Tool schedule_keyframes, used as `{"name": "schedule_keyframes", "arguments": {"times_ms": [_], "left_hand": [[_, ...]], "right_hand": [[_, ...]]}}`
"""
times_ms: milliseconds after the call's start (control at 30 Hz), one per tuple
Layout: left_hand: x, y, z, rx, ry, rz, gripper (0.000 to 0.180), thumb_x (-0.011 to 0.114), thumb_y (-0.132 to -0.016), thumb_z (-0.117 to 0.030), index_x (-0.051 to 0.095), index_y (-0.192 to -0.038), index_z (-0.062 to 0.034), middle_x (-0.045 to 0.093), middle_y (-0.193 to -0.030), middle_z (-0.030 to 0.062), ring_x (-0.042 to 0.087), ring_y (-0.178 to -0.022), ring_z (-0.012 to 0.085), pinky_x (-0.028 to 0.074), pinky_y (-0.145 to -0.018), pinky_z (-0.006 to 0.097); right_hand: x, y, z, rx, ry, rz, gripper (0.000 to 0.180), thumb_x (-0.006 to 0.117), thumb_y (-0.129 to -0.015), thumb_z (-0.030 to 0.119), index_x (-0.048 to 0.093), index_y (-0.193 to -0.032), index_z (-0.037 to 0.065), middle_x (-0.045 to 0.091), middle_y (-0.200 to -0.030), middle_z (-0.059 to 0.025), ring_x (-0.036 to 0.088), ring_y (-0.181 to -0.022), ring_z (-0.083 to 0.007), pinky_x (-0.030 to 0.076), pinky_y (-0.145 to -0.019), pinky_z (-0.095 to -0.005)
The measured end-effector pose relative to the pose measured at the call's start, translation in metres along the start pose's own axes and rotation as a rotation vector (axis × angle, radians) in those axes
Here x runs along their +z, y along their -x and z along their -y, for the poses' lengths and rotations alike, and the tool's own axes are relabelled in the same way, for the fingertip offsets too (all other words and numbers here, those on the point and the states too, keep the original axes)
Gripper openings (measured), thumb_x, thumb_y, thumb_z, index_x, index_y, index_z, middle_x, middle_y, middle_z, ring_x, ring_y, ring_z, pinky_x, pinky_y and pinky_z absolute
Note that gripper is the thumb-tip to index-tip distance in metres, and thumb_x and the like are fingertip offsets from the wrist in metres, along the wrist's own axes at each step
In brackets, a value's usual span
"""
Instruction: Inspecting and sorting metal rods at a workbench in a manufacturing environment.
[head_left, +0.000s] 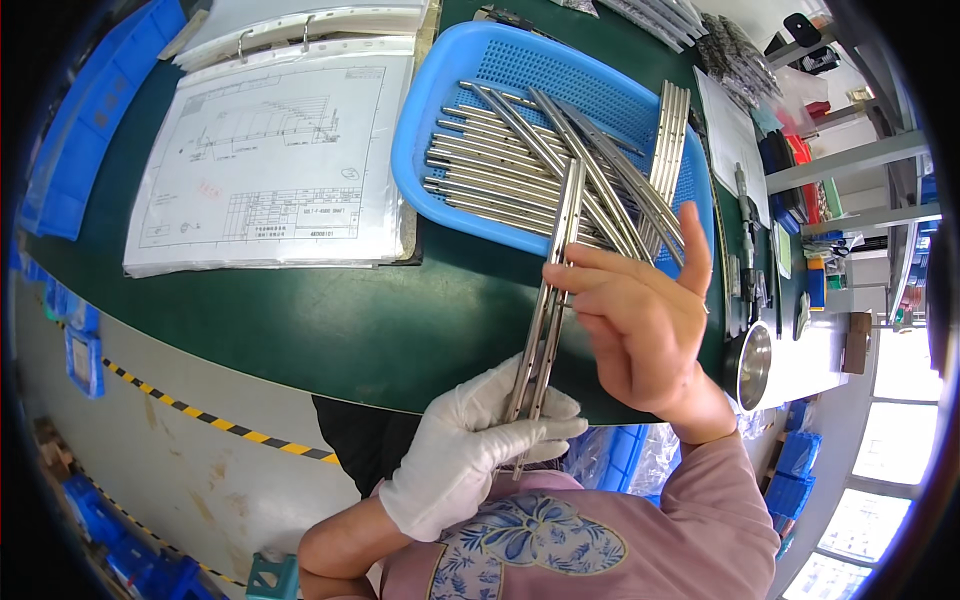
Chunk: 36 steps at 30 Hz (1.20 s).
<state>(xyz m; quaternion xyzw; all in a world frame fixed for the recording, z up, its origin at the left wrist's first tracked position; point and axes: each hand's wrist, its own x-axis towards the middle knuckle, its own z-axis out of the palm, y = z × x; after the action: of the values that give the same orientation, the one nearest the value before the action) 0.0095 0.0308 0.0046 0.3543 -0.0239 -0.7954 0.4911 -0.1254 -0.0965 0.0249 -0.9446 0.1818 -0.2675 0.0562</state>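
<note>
Slim, straight, silver metal rods [540, 345] slant over the near edge of the green desk [290, 335]; the left hand [465, 440], in a white fabric glove, grips their lower ends; the bare right hand [635, 320] touches their upper part, little finger raised, though whether it pinches I cannot tell; beyond, similar silver rods [495, 165] fill a blue perforated plastic basket [408, 150]; an open ring binder [270, 140] lies beside the basket's left edge.

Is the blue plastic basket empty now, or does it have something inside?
Partly filled: metal rods lie in the blue plastic basket, some crossing over others, while its perforated far wall shows bare.
</note>
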Motion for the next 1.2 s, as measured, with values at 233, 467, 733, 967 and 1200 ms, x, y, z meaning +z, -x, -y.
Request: {"name": "schedule_keyframes", "arguments": {"times_ms": [233, 467, 733, 967, 1200], "left_hand": [[0.0, -0.012, -0.006, 0.023, -0.031, 0.058, 0.052, 0.051, -0.087, 0.005, 0.035, -0.136, -0.0007, 0.057, -0.115, 0.0104, 0.061, -0.1, 0.0185, 0.052, -0.084, 0.029], [0.002, -0.015, -0.007, 0.057, 0.003, 0.049, 0.054, 0.051, -0.086, 0.008, 0.034, -0.136, 0.0, 0.055, -0.119, 0.0111, 0.061, -0.101, 0.0202, 0.053, -0.083, 0.03], [0.002, -0.017, -0.001, 0.128, -0.055, 0.027, 0.048, 0.049, -0.086, 0.004, 0.037, -0.133, 0.0025, 0.057, -0.112, 0.0115, 0.06, -0.103, 0.0216, 0.052, -0.085, 0.033], [-0.005, -0.006, 0.001, 0.033, -0.12, 0.063, 0.033, 0.049, -0.087, 0.001, 0.046, -0.12, 0.0071, 0.06, -0.109, 0.017, 0.062, -0.1, 0.0264, 0.05, -0.089, 0.035], [0.003, -0.005, 0.0, 0.072, -0.104, 0.03, 0.041, 0.049, -0.087, 0.002, 0.04, -0.126, 0.0073, 0.06, -0.11, 0.0186, 0.062, -0.101, 0.0267, 0.05, -0.089, 0.034]], "right_hand": [[0.003, 0.006, 0.001, -0.078, -0.103, 0.009, 0.01, 0.058, -0.076, 0.001, 0.053, -0.08, 0.009, 0.069, -0.086, -0.0065, 0.067, -0.09, -0.0261, 0.005, -0.11, -0.0521], [0.004, 0.006, -0.001, -0.061, -0.13, 0.016, 0.009, 0.061, -0.074, 0.003, 0.055, -0.077, 0.009, 0.068, -0.089, -0.0066, 0.066, -0.092, -0.0257, 0.006, -0.11, -0.0526], [0.008, 0.007, 0.001, -0.067, 0.018, 0.019, 0.012, 0.069, -0.068, 0.006, 0.061, -0.075, 0.009, 0.068, -0.09, -0.0033, 0.065, -0.094, -0.0229, 0.009, -0.11, -0.0526], [0.013, 0.006, 0.001, -0.086, 0.085, -0.029, 0.012, 0.069, -0.069, 0.004, 0.059, -0.074, 0.008, 0.068, -0.089, -0.0027, 0.066, -0.092, -0.0215, 0.013, -0.11, -0.0528], [-0.001, 0.008, -0.002, -0.028, -0.139, -0.004, 0.009, 0.057, -0.079, 0.001, 0.053, -0.077, 0.008, 0.069, -0.089, -0.0077, 0.066, -0.093, -0.027, 0.011, -0.11, -0.0523]]}}
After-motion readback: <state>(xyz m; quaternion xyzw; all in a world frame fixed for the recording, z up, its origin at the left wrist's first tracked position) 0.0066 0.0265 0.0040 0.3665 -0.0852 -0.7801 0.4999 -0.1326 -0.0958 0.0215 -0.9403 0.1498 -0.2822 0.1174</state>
